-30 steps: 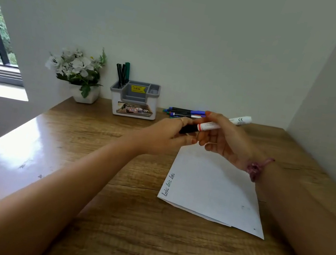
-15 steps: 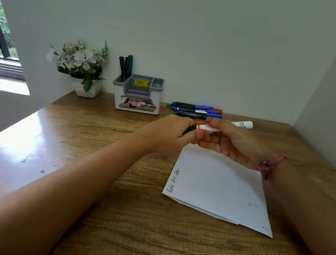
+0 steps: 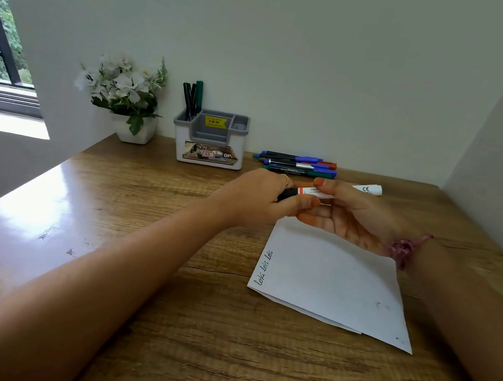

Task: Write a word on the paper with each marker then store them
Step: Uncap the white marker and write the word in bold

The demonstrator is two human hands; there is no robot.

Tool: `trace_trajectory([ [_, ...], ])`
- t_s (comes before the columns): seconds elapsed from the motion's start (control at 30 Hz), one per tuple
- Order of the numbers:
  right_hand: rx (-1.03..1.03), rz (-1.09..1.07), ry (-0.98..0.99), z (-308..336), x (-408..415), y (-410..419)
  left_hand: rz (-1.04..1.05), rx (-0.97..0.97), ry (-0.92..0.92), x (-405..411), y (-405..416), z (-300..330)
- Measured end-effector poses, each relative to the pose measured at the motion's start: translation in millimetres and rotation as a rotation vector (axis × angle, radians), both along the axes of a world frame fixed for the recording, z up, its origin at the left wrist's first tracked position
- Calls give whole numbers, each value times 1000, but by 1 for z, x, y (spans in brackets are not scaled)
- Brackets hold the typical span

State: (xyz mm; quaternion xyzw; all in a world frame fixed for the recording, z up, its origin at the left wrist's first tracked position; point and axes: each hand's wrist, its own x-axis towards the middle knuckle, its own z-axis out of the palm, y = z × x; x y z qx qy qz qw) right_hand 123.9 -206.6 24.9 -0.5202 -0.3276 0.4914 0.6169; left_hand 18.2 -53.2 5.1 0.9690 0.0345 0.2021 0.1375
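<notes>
The glossy wood-grain counter carries a flat white sheet of paper with three small handwritten words along its left edge, a grey-and-white plastic organiser already holding three markers, and a loose row of slim capped markers at the back. Above the paper's far edge, the right hand grips the smooth white barrel of a whiteboard marker while the left hand pinches its black cap. This looks like uncapping before writing; the next move likely calls for a straight pull apart.
</notes>
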Motion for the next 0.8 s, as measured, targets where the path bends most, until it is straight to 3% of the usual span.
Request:
trace_trajectory([
  [0.3, -34, 26, 55, 0, 1, -2, -19, -43, -29, -3, -1, -1],
  [0.47, 113, 40, 2, 11, 7, -10, 4, -205, -17, -9, 8, 1],
  [0.8, 141, -81, 102, -1, 11, 0, 44, -480, -40, -19, 30, -7],
])
